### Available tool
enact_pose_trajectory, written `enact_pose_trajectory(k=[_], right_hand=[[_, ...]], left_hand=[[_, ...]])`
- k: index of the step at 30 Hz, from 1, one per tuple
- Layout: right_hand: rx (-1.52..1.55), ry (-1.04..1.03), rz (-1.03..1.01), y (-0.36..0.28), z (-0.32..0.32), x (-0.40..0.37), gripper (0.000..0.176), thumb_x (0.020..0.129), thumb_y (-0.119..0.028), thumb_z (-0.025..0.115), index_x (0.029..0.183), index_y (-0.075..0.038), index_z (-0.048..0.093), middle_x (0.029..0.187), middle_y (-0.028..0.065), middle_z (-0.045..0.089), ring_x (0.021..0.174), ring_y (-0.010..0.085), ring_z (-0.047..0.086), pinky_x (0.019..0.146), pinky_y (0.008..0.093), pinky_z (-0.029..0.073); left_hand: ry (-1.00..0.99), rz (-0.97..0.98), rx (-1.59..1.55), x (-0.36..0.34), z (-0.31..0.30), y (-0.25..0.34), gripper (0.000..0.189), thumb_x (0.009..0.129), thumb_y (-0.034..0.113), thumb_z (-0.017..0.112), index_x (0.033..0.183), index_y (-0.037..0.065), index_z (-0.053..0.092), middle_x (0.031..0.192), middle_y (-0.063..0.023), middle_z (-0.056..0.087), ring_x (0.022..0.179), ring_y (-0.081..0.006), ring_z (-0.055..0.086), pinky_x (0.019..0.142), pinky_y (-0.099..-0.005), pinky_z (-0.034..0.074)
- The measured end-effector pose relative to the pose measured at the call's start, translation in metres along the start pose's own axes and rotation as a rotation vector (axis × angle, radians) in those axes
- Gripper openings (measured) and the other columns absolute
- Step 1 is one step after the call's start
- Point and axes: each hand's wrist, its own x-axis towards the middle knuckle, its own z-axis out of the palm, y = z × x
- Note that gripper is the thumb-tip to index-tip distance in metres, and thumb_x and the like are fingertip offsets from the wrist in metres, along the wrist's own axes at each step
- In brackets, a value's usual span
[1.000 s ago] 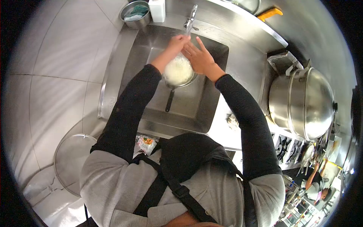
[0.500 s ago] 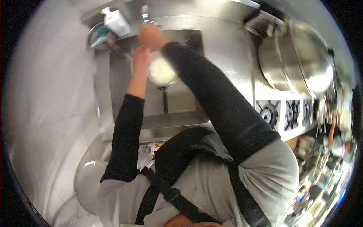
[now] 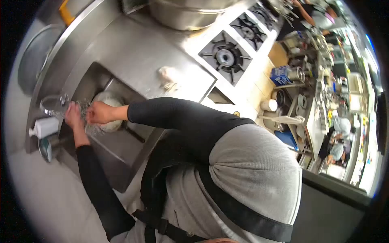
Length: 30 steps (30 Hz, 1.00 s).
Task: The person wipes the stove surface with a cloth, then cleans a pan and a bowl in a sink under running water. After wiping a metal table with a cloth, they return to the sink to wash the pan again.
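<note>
My left hand (image 3: 73,116) is beside the curved faucet (image 3: 49,106) at the sink's left end, its fingers pressed together. Close to its right, my right hand (image 3: 100,113) is closed, with curled fingers. Between and around the hands is a shiny, grey, mesh-like patch; whether it is a wire scrubber or splashing water I cannot tell. Under and behind my right hand, a round pan (image 3: 112,126) with pale, whitish contents sits in the metal sink (image 3: 109,150). Its dark handle (image 3: 135,135) points to the lower right.
A white bottle (image 3: 45,127) and a metal container (image 3: 49,149) stand at the sink's left corner. A crumpled pale cloth (image 3: 169,78) lies on the steel counter (image 3: 133,48). Beyond are a large pot (image 3: 186,14), stove burners (image 3: 225,58), shelves and other people (image 3: 342,125).
The view has swung to the right and shows more stove, shelves and people. My hands have come apart slightly and are level beside the faucet; the cloth is now in view.
</note>
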Motion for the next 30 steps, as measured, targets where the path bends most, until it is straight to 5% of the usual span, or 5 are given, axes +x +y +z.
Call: enact_pose_trajectory(k=[5,9,15,20,30], right_hand=[[-0.728,0.339,-0.207,-0.012,-0.131,-0.086,0.027,0.075,-0.035,0.069,0.076,-0.008,0.065,0.067,0.0111,0.064,0.065,0.0323,0.064,0.058,0.0421,0.05],[-1.18,0.352,0.064,-0.015,-0.202,-0.183,0.064,0.075,-0.04,0.07,0.128,-0.012,0.049,0.122,0.0199,0.05,0.107,0.0378,0.056,0.089,0.0477,0.046],[-0.562,0.349,0.08,0.065,-0.239,-0.245,0.069,0.078,-0.039,0.073,0.133,-0.007,0.046,0.127,0.023,0.046,0.109,0.0431,0.054,0.093,0.0436,0.048],[-1.144,0.299,0.014,0.055,-0.242,-0.302,0.085,0.083,-0.054,0.062,0.14,0.003,0.037,0.146,0.0363,0.022,0.137,0.0518,0.02,0.112,0.0565,0.021],[-1.43,0.712,-0.279,0.095,-0.298,0.141,0.05,0.093,-0.027,0.048,0.129,0.008,0.046,0.143,0.0313,0.033,0.137,0.0423,0.029,0.111,0.0495,0.026]], left_hand=[[-0.035,0.226,0.639,-0.022,-0.021,-0.051,0.052,0.094,0.047,0.052,0.1,-0.003,0.066,0.097,-0.0217,0.064,0.096,-0.0341,0.061,0.086,-0.0382,0.046],[-0.453,0.17,0.442,-0.083,-0.065,-0.091,0.048,0.092,0.035,0.059,0.128,0.004,0.055,0.12,-0.0183,0.058,0.111,-0.0275,0.057,0.098,-0.0384,0.043],[-0.414,-0.106,0.227,-0.148,-0.103,-0.104,0.069,0.088,0.019,0.066,0.147,0.011,0.031,0.128,-0.0131,0.05,0.115,-0.0226,0.05,0.099,-0.034,0.04],[-0.235,-0.077,0.196,-0.21,-0.121,-0.131,0.064,0.087,0.02,0.067,0.143,0.009,0.038,0.116,-0.0086,0.055,0.105,-0.0185,0.053,0.092,-0.0312,0.042],[-0.022,-0.01,0.193,-0.337,-0.057,-0.099,0.042,0.091,0.019,0.064,0.128,0.001,0.055,0.115,-0.0081,0.061,0.106,-0.0152,0.057,0.092,-0.0299,0.045]])
